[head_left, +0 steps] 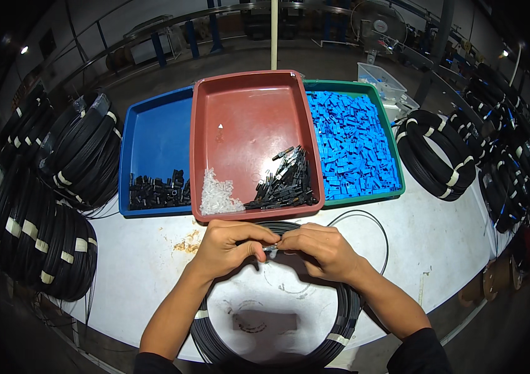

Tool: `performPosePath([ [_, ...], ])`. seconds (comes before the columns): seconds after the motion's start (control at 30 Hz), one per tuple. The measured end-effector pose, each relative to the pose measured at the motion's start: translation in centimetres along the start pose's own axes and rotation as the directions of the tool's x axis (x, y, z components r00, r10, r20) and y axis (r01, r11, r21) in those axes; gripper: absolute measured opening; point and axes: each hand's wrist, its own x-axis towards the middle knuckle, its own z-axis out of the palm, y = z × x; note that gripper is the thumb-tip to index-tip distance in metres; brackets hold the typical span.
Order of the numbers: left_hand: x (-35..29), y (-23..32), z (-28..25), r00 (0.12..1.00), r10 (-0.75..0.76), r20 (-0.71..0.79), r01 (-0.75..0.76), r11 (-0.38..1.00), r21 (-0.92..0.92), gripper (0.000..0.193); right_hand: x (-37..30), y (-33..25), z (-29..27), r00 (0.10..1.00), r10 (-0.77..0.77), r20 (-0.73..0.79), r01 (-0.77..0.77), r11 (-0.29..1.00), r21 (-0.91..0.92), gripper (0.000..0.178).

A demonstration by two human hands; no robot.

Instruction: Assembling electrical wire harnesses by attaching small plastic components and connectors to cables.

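My left hand point(232, 248) and my right hand point(318, 250) meet just in front of the red tray. Both are closed, their fingertips pinched together around a small shiny, partly clear piece point(270, 247). Its exact kind is too small to tell, and the fingers cover much of it. Below my wrists a coil of black cable point(347, 311), bound with pale tape, lies on the white table point(427, 249). One loose loop of thin black cable point(386, 240) arcs out to the right and passes behind my right forearm.
The red tray point(249, 106) holds clear plastic bits point(220, 194) and black connector parts point(287, 181). A blue tray point(159, 131) with black pieces stands left; a green tray point(401, 181) full of blue pieces point(352, 143) stands right. Taped cable coils point(47, 243) crowd both sides.
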Motion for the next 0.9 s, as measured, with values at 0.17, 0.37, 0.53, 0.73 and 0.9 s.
performPosePath([
  [0.17, 0.1, 0.5, 0.0, 0.996, 0.026, 0.087, -0.033, 0.996, 0.085, 0.02, -0.3, -0.1, 0.3, 0.998, 0.06, 0.016, -0.06, 0.996, 0.061, 0.028],
  [0.37, 0.0, 0.4, 0.1, 0.996, 0.08, 0.044, -0.084, 0.991, 0.1, 0.016, -0.3, -0.3, 0.6, 0.998, 0.051, -0.048, -0.046, 0.994, 0.102, 0.025],
  [0.53, -0.3, -0.1, -0.4, 0.996, -0.041, 0.081, 0.039, 0.999, 0.021, 0.017, -0.2, -0.1, 0.7, 0.999, 0.026, -0.02, -0.025, 0.998, 0.066, 0.025],
  [0.73, -0.2, -0.5, -0.3, 0.999, 0.001, 0.035, -0.003, 0.999, 0.034, 0.013, -0.3, -0.1, 0.5, 0.998, 0.063, -0.022, -0.062, 0.997, 0.034, 0.028],
  [0.9, -0.2, 0.0, -0.2, 0.998, 0.049, -0.033, -0.034, 0.938, 0.344, 0.024, -0.1, 0.2, 0.6, 0.991, 0.112, -0.078, -0.108, 0.993, 0.053, 0.031],
])
